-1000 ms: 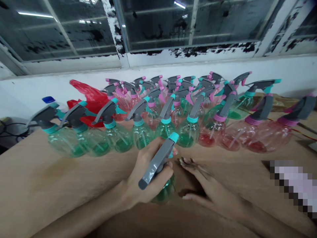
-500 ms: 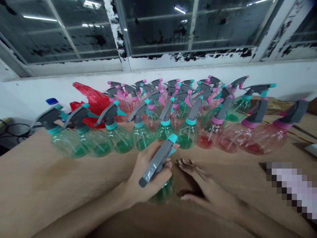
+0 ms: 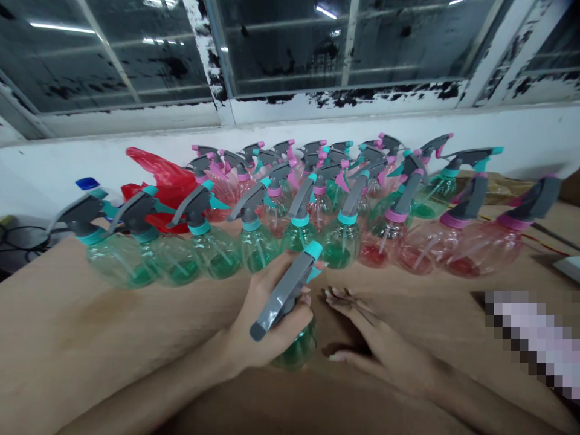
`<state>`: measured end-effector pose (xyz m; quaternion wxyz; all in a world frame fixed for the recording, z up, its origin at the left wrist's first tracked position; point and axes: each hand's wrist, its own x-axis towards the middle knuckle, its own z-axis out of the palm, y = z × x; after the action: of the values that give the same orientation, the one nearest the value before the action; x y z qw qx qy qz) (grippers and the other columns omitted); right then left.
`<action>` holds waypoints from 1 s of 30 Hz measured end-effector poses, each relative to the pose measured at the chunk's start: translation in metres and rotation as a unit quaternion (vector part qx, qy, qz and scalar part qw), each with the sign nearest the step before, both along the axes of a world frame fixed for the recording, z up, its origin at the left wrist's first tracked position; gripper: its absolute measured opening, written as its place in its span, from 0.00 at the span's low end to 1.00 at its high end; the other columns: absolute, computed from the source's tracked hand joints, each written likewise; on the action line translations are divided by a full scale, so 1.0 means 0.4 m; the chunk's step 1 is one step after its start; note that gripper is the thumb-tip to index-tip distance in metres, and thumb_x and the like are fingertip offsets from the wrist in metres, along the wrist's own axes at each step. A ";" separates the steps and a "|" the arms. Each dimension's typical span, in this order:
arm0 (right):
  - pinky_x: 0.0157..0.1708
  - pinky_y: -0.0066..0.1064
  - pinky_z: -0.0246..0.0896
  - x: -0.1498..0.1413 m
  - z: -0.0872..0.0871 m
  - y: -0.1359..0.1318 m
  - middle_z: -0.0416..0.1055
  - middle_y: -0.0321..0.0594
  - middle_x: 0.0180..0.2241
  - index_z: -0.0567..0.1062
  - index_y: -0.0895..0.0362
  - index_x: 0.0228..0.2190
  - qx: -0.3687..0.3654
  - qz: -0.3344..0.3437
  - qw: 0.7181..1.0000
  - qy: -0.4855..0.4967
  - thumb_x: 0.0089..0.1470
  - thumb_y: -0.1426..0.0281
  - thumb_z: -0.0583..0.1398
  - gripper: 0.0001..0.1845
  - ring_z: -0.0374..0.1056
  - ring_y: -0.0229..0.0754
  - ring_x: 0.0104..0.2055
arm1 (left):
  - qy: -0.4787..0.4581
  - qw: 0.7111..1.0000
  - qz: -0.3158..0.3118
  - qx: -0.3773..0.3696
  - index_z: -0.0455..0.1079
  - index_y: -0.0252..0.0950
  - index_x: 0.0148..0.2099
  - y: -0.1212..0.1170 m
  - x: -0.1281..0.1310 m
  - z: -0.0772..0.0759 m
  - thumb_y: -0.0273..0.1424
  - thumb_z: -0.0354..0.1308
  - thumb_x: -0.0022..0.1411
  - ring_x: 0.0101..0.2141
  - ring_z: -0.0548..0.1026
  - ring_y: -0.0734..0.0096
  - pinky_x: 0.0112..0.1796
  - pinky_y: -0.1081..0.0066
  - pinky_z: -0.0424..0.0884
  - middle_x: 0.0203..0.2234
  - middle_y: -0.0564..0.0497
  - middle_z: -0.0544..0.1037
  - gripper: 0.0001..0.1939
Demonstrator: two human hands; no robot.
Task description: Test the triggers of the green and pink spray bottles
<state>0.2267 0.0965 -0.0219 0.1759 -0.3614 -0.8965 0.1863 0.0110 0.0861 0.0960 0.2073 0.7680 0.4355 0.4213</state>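
My left hand [image 3: 263,326] is wrapped round the neck of a green spray bottle [image 3: 296,347] with a grey trigger head and teal nozzle [image 3: 283,293], held upright near the front of the brown table [image 3: 67,326]. Just to its right, my right hand [image 3: 371,344] lies flat on the table with fingers stretched out, holding nothing. Behind both hands stands a row of green spray bottles [image 3: 212,248] and pink spray bottles [image 3: 421,248].
Several more pink and green spray bottles [image 3: 317,169] crowd the back of the table against a white wall below dark windows. A red plastic bag [image 3: 158,181] and a blue-capped bottle [image 3: 88,183] sit at the back left. Cables lie off the table's left edge.
Almost nothing has moved; the view shifts slightly and my left hand keeps its grip on the bottle, with the right hand still flat beside it.
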 end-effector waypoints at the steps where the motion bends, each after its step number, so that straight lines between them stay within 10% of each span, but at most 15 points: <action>1: 0.59 0.48 0.48 0.000 0.000 0.000 0.51 0.41 0.62 0.45 0.50 0.62 0.001 0.001 1.000 0.000 0.54 0.55 0.55 0.39 0.46 0.49 0.63 | 0.000 1.000 -0.008 0.001 0.66 0.41 0.39 0.001 -0.001 0.002 0.24 0.49 0.45 0.25 0.72 0.71 0.28 0.70 0.73 0.28 0.52 0.70 0.17; 30: 0.58 0.48 0.50 -0.002 0.002 -0.001 0.51 0.41 0.62 0.45 0.49 0.62 0.006 -0.005 1.000 -0.008 0.54 0.56 0.56 0.39 0.46 0.49 0.63 | 0.011 1.000 -0.018 -0.010 0.64 0.40 0.36 -0.003 -0.016 -0.003 0.25 0.51 0.50 0.28 0.72 0.65 0.31 0.65 0.71 0.28 0.51 0.71 0.09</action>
<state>0.2259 0.0960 -0.0212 0.1714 -0.3663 -0.8973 0.1770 0.0048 0.0848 0.0948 0.2177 0.7780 0.4281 0.4050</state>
